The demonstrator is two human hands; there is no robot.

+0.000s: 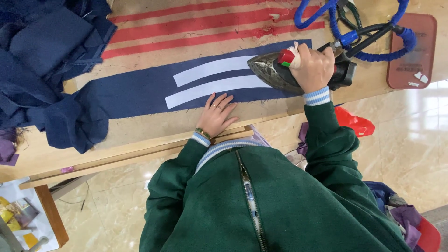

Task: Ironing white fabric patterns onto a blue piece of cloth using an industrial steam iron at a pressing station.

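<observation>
Navy blue cloth [140, 91] lies in a long strip across our wooden worktop [140, 135], and on it sit two white strips [210, 77], one above the other and slightly slanted. Our right hand [313, 67] is wrapped tight around the handle of a dark steam iron [280, 70], whose pointed metal sole rests on the navy cloth, its tip just touching the right ends of the white strips. Our left hand [217, 114] lies flat with fingers spread, holding nothing, pressing on the near edge of the navy cloth just below the lower white strip. A blue coiled hose [368, 53] loops away from the back of the iron, toward a reddish-brown pad [413, 51] at the right end of the worktop. Red stripes [196, 28] run across a pale cloth beyond the navy strip, and a heap of dark blue fabric [42, 60] is piled at the left end, spilling over the worktop's near edge
</observation>
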